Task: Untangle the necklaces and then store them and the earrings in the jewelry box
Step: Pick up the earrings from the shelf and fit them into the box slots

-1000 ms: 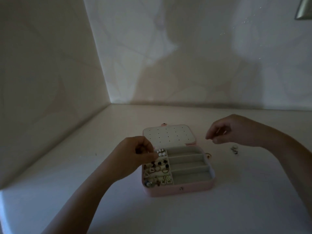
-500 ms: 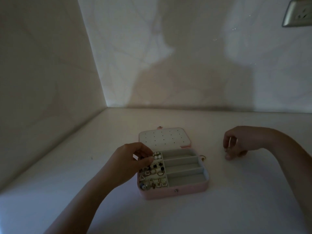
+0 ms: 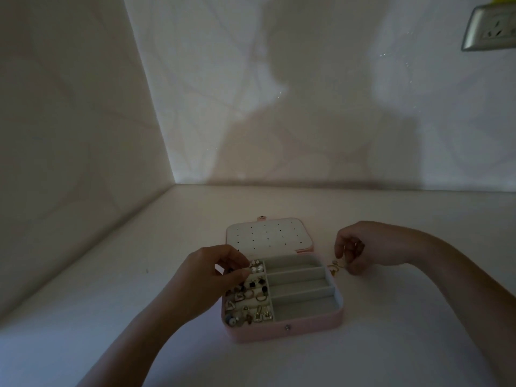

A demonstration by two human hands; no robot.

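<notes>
We pinch a gold earring (image 3: 336, 267) in right hand (image 3: 363, 247) fingers beside the jewelry box (image 3: 265, 334), probably storing it next; left hand (image 3: 209, 277) fingers narrow over its earrings (image 3: 247, 301), grip unclear.

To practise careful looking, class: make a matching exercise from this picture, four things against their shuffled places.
Things:
1 left hand
2 right hand
3 white perforated lid panel
4 silver wall socket

Places:
A top right corner of view
B over earrings in pink jewelry box
C pinching small gold piece beside box
D lying open behind box

Pairs: 1-B, 2-C, 3-D, 4-A
</notes>
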